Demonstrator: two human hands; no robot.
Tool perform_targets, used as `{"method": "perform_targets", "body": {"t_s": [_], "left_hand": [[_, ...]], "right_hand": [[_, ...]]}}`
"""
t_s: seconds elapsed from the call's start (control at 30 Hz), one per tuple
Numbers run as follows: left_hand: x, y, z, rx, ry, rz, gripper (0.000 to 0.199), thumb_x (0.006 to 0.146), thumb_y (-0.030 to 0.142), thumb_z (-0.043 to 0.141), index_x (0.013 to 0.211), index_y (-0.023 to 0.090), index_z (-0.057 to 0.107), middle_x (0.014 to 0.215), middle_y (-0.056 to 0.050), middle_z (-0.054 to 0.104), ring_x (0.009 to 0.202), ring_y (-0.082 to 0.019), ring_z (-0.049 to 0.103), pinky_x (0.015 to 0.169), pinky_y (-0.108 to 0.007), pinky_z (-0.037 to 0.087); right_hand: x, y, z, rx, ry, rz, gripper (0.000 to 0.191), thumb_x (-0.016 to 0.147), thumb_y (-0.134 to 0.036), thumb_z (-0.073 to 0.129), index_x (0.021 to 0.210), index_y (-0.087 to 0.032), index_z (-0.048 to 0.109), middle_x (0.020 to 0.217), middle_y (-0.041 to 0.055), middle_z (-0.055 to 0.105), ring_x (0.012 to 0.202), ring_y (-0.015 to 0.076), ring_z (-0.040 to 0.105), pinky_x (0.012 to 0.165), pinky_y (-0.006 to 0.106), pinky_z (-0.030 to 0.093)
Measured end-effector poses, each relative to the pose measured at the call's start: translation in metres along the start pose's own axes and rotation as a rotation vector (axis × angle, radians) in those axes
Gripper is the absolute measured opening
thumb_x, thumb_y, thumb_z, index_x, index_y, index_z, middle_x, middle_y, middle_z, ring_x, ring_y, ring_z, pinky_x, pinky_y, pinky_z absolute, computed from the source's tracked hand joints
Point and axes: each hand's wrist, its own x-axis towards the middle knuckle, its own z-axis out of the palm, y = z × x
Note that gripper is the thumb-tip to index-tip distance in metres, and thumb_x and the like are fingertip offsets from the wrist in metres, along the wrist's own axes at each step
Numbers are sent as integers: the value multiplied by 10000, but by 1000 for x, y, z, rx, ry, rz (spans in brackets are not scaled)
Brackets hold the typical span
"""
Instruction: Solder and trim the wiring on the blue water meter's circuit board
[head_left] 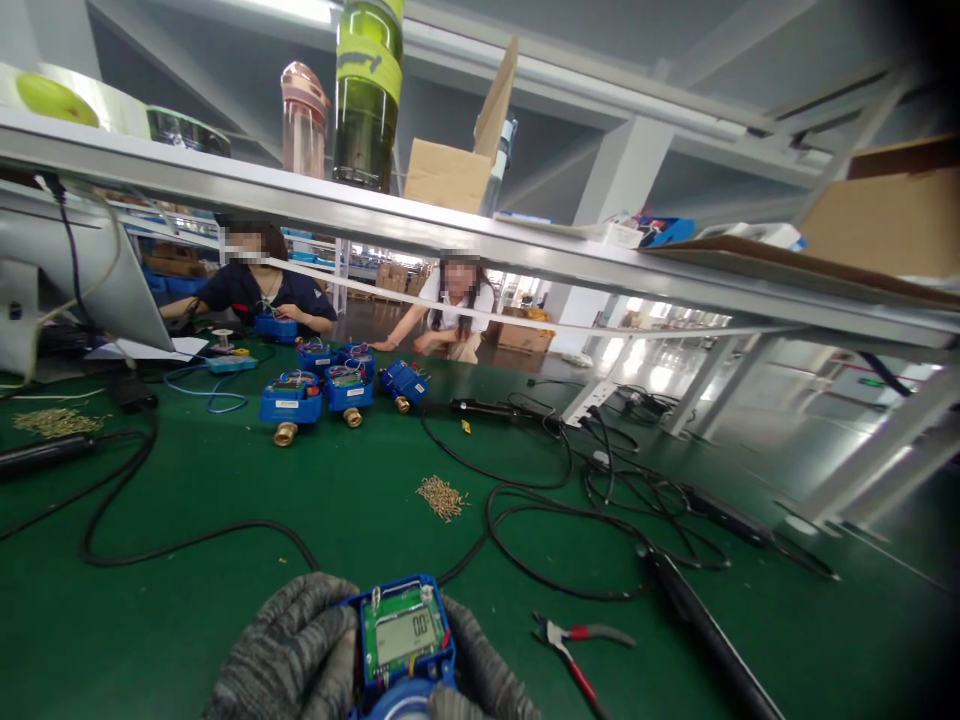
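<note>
At the near edge of the green table, a blue meter (406, 632) shows a green circuit board and a small display lit with digits. My left hand (296, 650), in a grey knitted glove, grips its left side. Wrapped round the right side is my right hand (486, 665), gloved the same way, with fingers at the round lower part. The meter's underside is hidden. Red-handled cutting pliers (574, 650) lie open to the right of my right hand. Beyond the meter sits a small pile of brass-coloured screws (442, 498).
Several blue meters (291, 398) with brass fittings stand farther back. Black cables (525, 490) loop across the table, and an electric screwdriver (709, 630) lies at right. A white shelf (450, 228) with bottles and boxes crosses above. Two people (457, 300) are behind the table.
</note>
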Motion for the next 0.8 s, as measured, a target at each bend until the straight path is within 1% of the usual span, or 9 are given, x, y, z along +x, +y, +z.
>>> {"method": "perform_targets", "body": {"t_s": [0.07, 0.13, 0.27, 0.37, 0.47, 0.57, 0.63, 0.7, 0.8], "left_hand": [[3, 7, -8, 3, 10, -68, 166, 837, 263, 669, 1001, 289, 666, 1040, -3, 735, 964, -196, 675, 869, -321, 578], [7, 13, -17, 24, 0, -109, 168, 815, 224, 701, 969, 277, 659, 1064, -10, 725, 1013, -207, 653, 919, -361, 552], [10, 18, -28, 35, -75, -59, 140, 861, 180, 643, 985, 244, 664, 1138, -33, 702, 1143, -235, 601, 1000, -429, 508], [5, 22, -28, 57, -73, -69, 151, 896, 145, 594, 1017, 196, 670, 1204, -68, 675, 1210, -271, 562, 1021, -495, 490], [0, 24, -26, 79, -65, -36, 184, 909, 139, 575, 1066, 168, 668, 1233, -94, 654, 1219, -291, 550, 1000, -526, 494], [-2, 23, -24, 110, -77, 17, 233, 917, 141, 555, 1126, 166, 654, 1248, -99, 640, 1226, -293, 541, 987, -528, 493], [-3, 21, -24, 112, -103, 33, 258, 921, 140, 540, 1157, 173, 639, 1265, -99, 628, 1245, -289, 526, 988, -522, 494], [-4, 20, -23, 109, -130, 19, 278, 919, 137, 537, 1179, 187, 624, 1289, -96, 615, 1266, -287, 510, 1000, -517, 495], [-6, 19, -22, 100, -142, -11, 302, 916, 138, 533, 1202, 203, 604, 1321, -90, 599, 1281, -280, 501, 1027, -511, 491]], "right_hand": [[-4, -2, 6, 28, -8, -16, 840, 685, -543, 836, 1368, -194, 495, 1275, 149, 626, 1241, 340, 554, 1101, 480, 363], [-10, -8, 12, 25, -5, 10, 808, 740, -538, 797, 1400, -212, 465, 1301, 139, 613, 1253, 330, 544, 1103, 482, 360], [-21, -25, 19, -13, 38, 121, 738, 820, -469, 755, 1444, -240, 433, 1365, 131, 573, 1292, 319, 509, 1119, 488, 338], [-24, -31, 20, -14, 54, 134, 714, 830, -435, 755, 1445, -251, 445, 1401, 126, 547, 1328, 321, 473, 1128, 489, 328], [-23, -31, 20, -13, 59, 130, 700, 831, -413, 757, 1443, -256, 454, 1405, 123, 546, 1341, 320, 459, 1139, 494, 308], [-22, -28, 19, -15, 55, 131, 704, 831, -420, 756, 1445, -254, 455, 1377, 131, 569, 1324, 325, 479, 1140, 509, 299], [-22, -26, 18, -5, 42, 126, 715, 834, -434, 749, 1454, -251, 446, 1370, 135, 573, 1305, 334, 499, 1130, 521, 313], [-21, -25, 16, 2, 39, 125, 722, 836, -440, 745, 1461, -251, 436, 1369, 136, 574, 1294, 335, 510, 1123, 523, 326], [-21, -23, 14, -15, 73, 119, 704, 825, -421, 763, 1438, -245, 466, 1369, 133, 576, 1318, 324, 486, 1135, 506, 312]]}}
